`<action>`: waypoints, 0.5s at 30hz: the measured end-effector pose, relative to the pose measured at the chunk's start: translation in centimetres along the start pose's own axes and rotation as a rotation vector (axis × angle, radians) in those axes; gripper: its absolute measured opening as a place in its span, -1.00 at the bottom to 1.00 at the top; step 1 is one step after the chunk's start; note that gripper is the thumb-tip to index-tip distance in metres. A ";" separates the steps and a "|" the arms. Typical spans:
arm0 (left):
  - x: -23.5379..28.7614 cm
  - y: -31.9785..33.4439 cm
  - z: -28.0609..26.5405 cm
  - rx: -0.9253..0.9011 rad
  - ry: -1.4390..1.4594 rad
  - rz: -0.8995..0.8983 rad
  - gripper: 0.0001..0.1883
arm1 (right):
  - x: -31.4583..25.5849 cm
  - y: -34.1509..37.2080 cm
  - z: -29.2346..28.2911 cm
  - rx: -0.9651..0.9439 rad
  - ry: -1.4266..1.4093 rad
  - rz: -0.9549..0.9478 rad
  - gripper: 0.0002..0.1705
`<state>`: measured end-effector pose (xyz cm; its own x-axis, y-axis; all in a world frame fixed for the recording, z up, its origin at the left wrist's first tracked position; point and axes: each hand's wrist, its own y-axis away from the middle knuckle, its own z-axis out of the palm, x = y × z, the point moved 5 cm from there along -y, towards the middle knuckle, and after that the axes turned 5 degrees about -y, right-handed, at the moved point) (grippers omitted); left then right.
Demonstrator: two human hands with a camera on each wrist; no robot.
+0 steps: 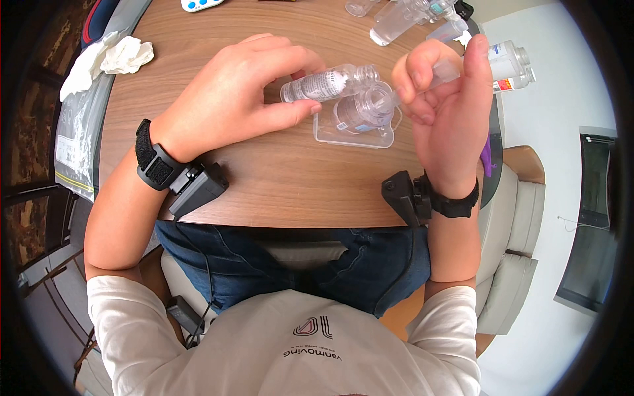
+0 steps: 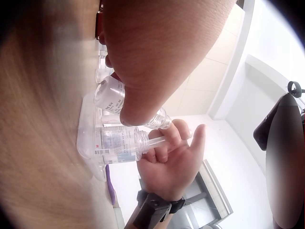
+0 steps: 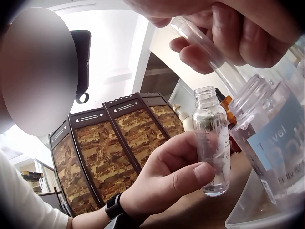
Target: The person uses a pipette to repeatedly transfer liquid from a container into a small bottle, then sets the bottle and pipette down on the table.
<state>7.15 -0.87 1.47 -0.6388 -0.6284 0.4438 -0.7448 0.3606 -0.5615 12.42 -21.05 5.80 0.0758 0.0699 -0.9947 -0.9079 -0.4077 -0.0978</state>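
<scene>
My left hand (image 1: 231, 92) grips a small clear bottle (image 3: 213, 143) with printed text, between thumb and fingers; its mouth is uncapped. Beside it a wider clear bottle (image 2: 116, 145), also uncapped, stands in a shallow clear plastic tray (image 1: 353, 140). My right hand (image 1: 452, 115) is raised just right of that wider bottle, its fingers curled round a clear tube (image 3: 205, 45). In the right wrist view the tube slants down to the wider bottle's mouth. Whether its tip touches liquid I cannot tell.
More clear bottles (image 1: 394, 25) stand at the back right, and labelled white bottles (image 1: 505, 63) lie past my right hand. A crumpled white tissue (image 1: 127, 55) is at the far left. A purple item (image 1: 487, 157) is at the right edge.
</scene>
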 end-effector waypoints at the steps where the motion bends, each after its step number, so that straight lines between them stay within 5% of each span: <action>1: 0.0 0.0 0.0 0.000 -0.004 0.003 -0.63 | 0.1 0.0 0.0 0.002 0.009 -0.001 -0.21; 15: -0.1 0.0 0.0 0.002 0.013 0.005 -0.63 | -0.4 0.2 0.9 -0.047 0.065 -0.004 -0.26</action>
<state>7.18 -0.82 1.44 -0.6446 -0.6181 0.4500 -0.7415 0.3620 -0.5650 11.87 -20.30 6.18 0.1071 0.0125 -0.9942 -0.8875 -0.4496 -0.1012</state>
